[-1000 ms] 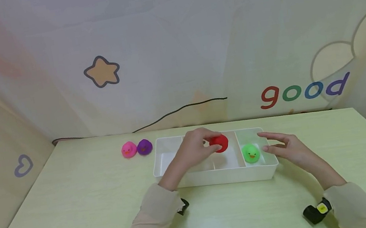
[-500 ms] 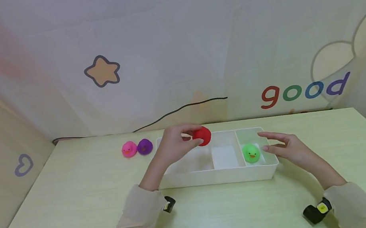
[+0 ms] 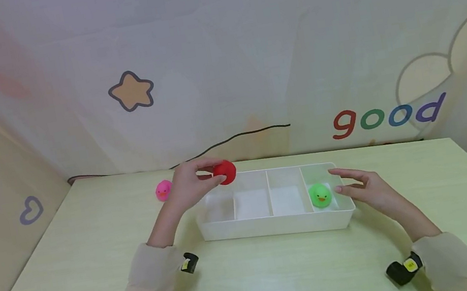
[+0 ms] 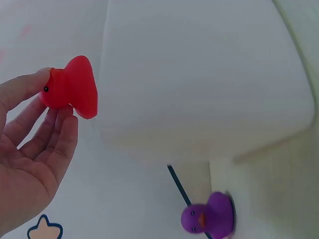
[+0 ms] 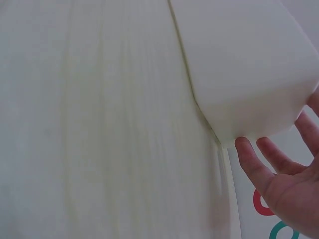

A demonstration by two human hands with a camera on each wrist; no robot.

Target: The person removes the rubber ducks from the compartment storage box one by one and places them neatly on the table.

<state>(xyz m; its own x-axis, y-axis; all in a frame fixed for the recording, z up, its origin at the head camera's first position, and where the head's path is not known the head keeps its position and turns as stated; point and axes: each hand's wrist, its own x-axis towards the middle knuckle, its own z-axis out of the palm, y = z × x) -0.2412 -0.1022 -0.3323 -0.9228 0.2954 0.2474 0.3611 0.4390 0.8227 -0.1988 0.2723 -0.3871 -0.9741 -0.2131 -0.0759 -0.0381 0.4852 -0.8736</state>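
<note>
A red rubber duck [image 3: 225, 172] is pinched between the thumb and fingertips of my left hand [image 3: 189, 186], held over the back left corner of a long white divided box [image 3: 275, 226]. The left wrist view shows the duck's black eye and its flat base turned sideways. My right hand [image 3: 375, 191] is at the box's right end, fingers extended, with fingertips right at the end wall in the right wrist view. A green rubber duck [image 3: 320, 195] sits in the rightmost compartment, facing me.
Left of the box, a pink rubber duck [image 3: 164, 190] stands on the table [image 3: 74, 275]. Near it is a purple rubber duck [image 4: 209, 216], hidden behind my left hand in the head view. A printed cloth backdrop [image 3: 220, 65] rises behind the table's far edge.
My left hand has carried the red duck leftward, from over the box's middle compartments to its left end, and now covers the purple duck. My right hand has stayed put.
</note>
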